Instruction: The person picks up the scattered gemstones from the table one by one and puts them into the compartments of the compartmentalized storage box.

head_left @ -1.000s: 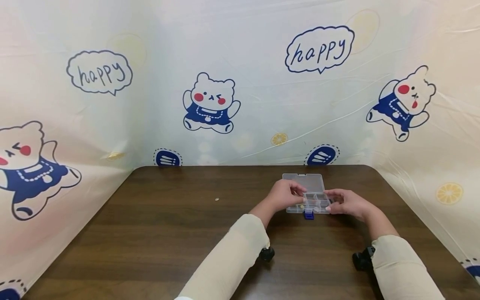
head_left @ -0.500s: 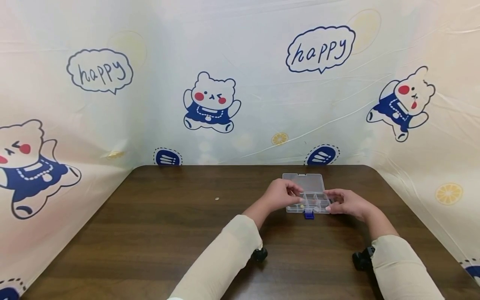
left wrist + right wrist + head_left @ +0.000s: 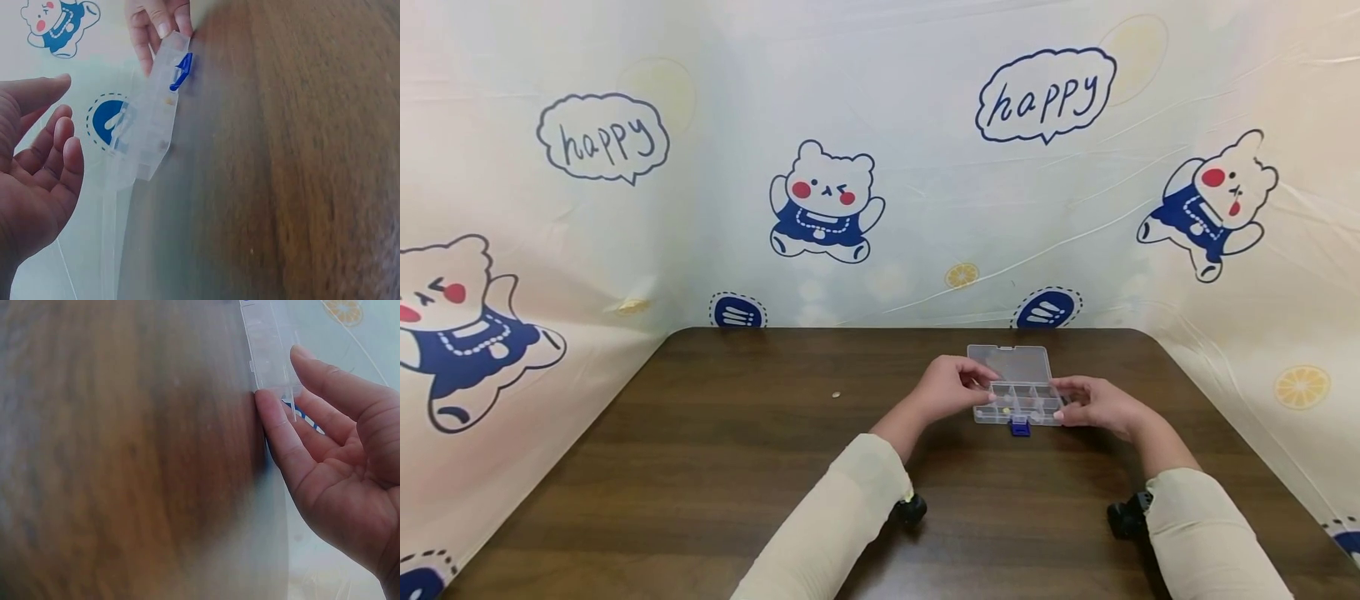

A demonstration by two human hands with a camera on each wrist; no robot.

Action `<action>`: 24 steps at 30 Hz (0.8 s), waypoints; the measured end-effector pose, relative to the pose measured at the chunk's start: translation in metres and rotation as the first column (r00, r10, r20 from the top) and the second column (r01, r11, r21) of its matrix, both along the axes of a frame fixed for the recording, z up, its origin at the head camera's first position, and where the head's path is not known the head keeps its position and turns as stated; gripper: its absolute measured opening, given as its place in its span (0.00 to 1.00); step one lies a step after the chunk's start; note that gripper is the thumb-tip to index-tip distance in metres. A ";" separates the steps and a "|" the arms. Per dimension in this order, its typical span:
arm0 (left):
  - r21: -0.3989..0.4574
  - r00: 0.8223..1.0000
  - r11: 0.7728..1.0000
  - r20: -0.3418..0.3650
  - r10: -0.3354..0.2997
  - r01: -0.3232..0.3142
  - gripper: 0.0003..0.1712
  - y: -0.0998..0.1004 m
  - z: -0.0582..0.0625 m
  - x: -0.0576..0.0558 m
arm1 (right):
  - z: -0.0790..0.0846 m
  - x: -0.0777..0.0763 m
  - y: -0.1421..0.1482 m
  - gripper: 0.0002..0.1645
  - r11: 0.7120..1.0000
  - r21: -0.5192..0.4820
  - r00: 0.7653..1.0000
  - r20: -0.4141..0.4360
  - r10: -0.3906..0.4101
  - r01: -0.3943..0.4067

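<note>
A clear plastic compartment box (image 3: 1026, 409) lies on the table with its lid (image 3: 1021, 364) folded back and a blue latch (image 3: 1020, 428) at the front. A small yellow piece (image 3: 1006, 411) and a few pale bits show in its compartments. My right hand (image 3: 1097, 406) holds the box's right end, thumb at the front corner and fingers at the back one. At the left end, my left hand (image 3: 951, 387) overlaps the box in the head view. In the left wrist view that hand (image 3: 37, 162) has loosely bent fingers apart from the thumb, nothing between them.
A small pale piece (image 3: 836, 395) lies on the brown wooden table (image 3: 715, 483), left of the hands. Behind the table's far edge hangs a printed curtain (image 3: 917, 183). Dark wrist cameras (image 3: 912, 510) sit below the sleeves.
My left hand has drawn back to the left from over the compartments, exposing more of them and the yellow piece. My right hand has stayed at the box's right end.
</note>
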State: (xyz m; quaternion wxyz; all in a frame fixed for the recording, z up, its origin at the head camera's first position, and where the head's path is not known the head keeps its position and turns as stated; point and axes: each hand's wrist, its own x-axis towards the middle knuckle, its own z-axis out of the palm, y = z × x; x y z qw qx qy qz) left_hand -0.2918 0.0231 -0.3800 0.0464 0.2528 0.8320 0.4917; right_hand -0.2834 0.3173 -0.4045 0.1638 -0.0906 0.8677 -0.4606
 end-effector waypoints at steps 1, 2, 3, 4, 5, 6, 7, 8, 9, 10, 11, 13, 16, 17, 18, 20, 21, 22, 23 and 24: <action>0.000 1.000 1.000 -0.003 -0.001 0.001 0.13 -0.002 0.000 0.000 | 0.000 0.000 0.000 0.45 1.000 -0.004 1.000 0.002 0.000 0.000; 0.000 1.000 1.000 -0.005 0.000 0.000 0.14 -0.003 0.001 0.000 | 0.000 0.000 0.000 0.45 1.000 -0.007 1.000 0.002 0.000 0.000; -0.001 1.000 1.000 -0.008 -0.001 0.001 0.14 -0.005 0.001 0.001 | 0.000 0.000 0.000 0.45 1.000 -0.010 1.000 0.003 -0.001 0.001; -0.001 1.000 1.000 -0.009 0.000 0.000 0.13 -0.006 0.002 0.001 | 0.000 0.000 0.000 0.45 1.000 -0.009 1.000 0.001 0.001 -0.001; 0.000 1.000 1.000 -0.009 0.000 0.000 0.14 -0.008 0.003 0.001 | 0.001 0.000 0.000 0.45 1.000 -0.011 1.000 0.001 0.001 -0.001; 0.001 1.000 1.000 -0.009 0.001 -0.001 0.14 -0.009 0.003 0.002 | 0.001 0.000 0.000 0.45 1.000 -0.009 1.000 -0.001 0.001 -0.001; 0.002 1.000 1.000 -0.006 0.003 -0.003 0.14 -0.011 0.004 0.002 | 0.001 0.000 0.000 0.45 1.000 -0.007 1.000 -0.003 0.001 -0.001; 0.004 1.000 1.000 -0.004 0.005 -0.005 0.14 -0.012 0.004 0.003 | 0.001 0.000 0.000 0.45 1.000 -0.004 1.000 -0.006 0.003 -0.003; 0.004 1.000 1.000 -0.003 0.007 -0.007 0.14 -0.014 0.004 0.003 | 0.001 0.000 0.000 0.45 1.000 -0.002 1.000 -0.007 0.003 -0.003; 0.004 1.000 1.000 -0.002 0.010 -0.010 0.14 -0.015 0.004 0.003 | 0.001 0.000 0.000 0.45 1.000 0.002 1.000 -0.010 0.004 -0.004; 0.003 1.000 1.000 -0.004 0.011 -0.011 0.15 -0.016 0.004 0.004 | 0.000 0.000 0.000 0.45 1.000 0.000 1.000 -0.010 0.003 -0.003; 0.002 1.000 1.000 -0.006 0.015 -0.015 0.14 -0.018 0.003 0.004 | 0.000 0.000 0.001 0.45 1.000 0.001 1.000 -0.010 0.004 -0.004; 0.003 1.000 1.000 -0.018 0.016 -0.016 0.14 -0.021 0.001 0.004 | -0.001 -0.001 0.001 0.45 1.000 0.002 1.000 -0.011 0.006 -0.006; 0.003 1.000 1.000 -0.024 0.017 -0.017 0.14 -0.022 0.001 0.004 | -0.001 -0.001 0.001 0.45 1.000 -0.001 1.000 -0.009 0.006 -0.006; 0.003 1.000 1.000 -0.026 0.017 -0.017 0.14 -0.023 0.001 0.004 | -0.001 -0.001 0.002 0.45 1.000 -0.001 1.000 -0.008 0.006 -0.006; 0.003 0.999 1.000 -0.028 0.018 -0.018 0.14 -0.025 0.000 0.004 | -0.002 -0.001 0.002 0.45 1.000 -0.002 1.000 -0.007 0.007 -0.007; 0.001 0.999 1.000 -0.029 0.019 -0.019 0.14 -0.026 -0.001 0.004 | -0.002 -0.001 0.002 0.45 1.000 -0.002 1.000 -0.007 0.007 -0.007; 0.002 0.999 1.000 -0.030 0.018 -0.018 0.14 -0.027 -0.001 0.005 | -0.002 -0.001 0.002 0.45 1.000 0.000 1.000 -0.007 0.007 -0.007; 0.002 0.999 1.000 -0.032 0.018 -0.018 0.15 -0.028 -0.001 0.005 | -0.002 -0.001 0.002 0.45 1.000 -0.001 1.000 -0.008 0.007 -0.007; 0.002 0.999 1.000 -0.032 0.018 -0.018 0.15 -0.030 -0.001 0.005 | -0.002 -0.001 0.002 0.45 1.000 0.000 1.000 -0.009 0.008 -0.008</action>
